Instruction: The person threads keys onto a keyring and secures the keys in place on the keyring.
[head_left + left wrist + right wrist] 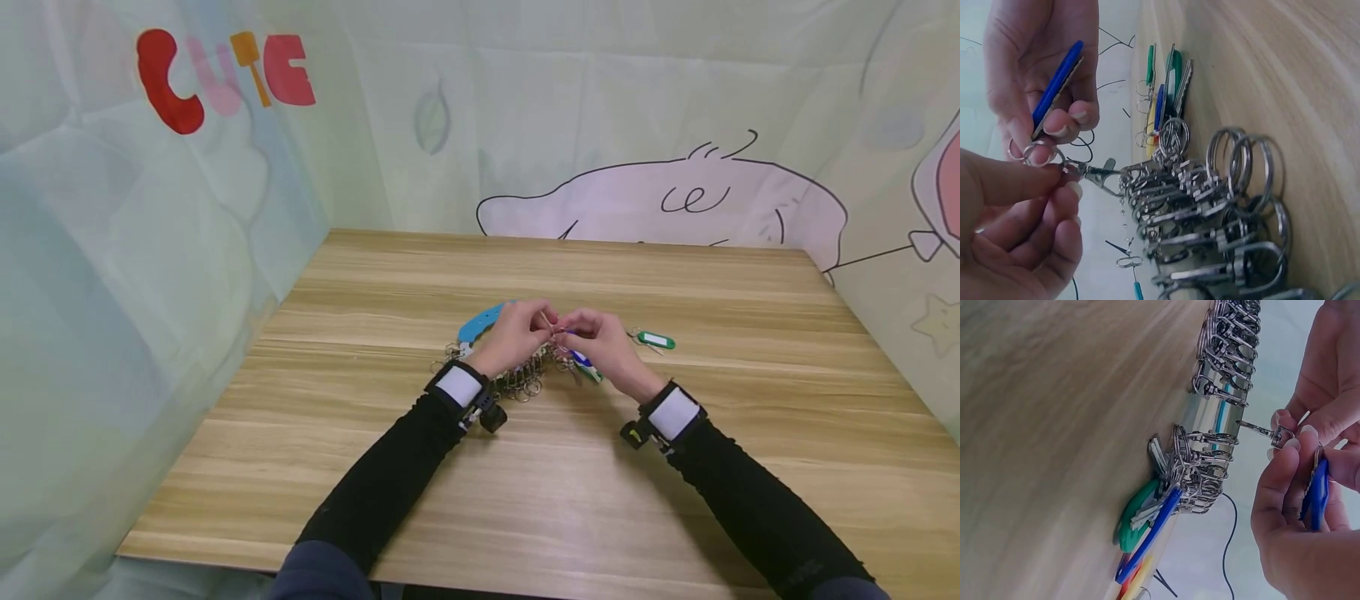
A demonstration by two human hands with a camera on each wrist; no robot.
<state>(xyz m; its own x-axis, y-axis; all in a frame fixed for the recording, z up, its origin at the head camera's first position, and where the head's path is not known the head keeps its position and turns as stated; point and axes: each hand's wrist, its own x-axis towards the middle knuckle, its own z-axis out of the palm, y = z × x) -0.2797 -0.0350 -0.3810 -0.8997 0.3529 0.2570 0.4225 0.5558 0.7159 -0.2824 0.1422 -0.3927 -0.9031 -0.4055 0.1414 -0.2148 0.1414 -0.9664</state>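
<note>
My left hand [516, 340] pinches the split ring of a metal swivel snap hook [1257, 429] between thumb and fingers. Close against it, my right hand [606, 348] holds a blue key tag [1057, 84] with a key [1305, 501] beside it. The tag's small ring [1016, 149] meets the hook's ring at the fingertips; whether they are linked I cannot tell. That hook hangs from a chain-like row with several more snap hooks [1197, 240], each with rings. A light-blue curved band [480, 323] lies behind my left hand, partly covered.
Several tagged keys hang at the row's end, among them a green tag [1138, 515], a blue tag [1150, 534] and a yellow tag [1139, 578]. A separate green key tag [656, 340] lies right of my hands on the wooden table [360, 367]. Printed cloth [420, 167] stands behind.
</note>
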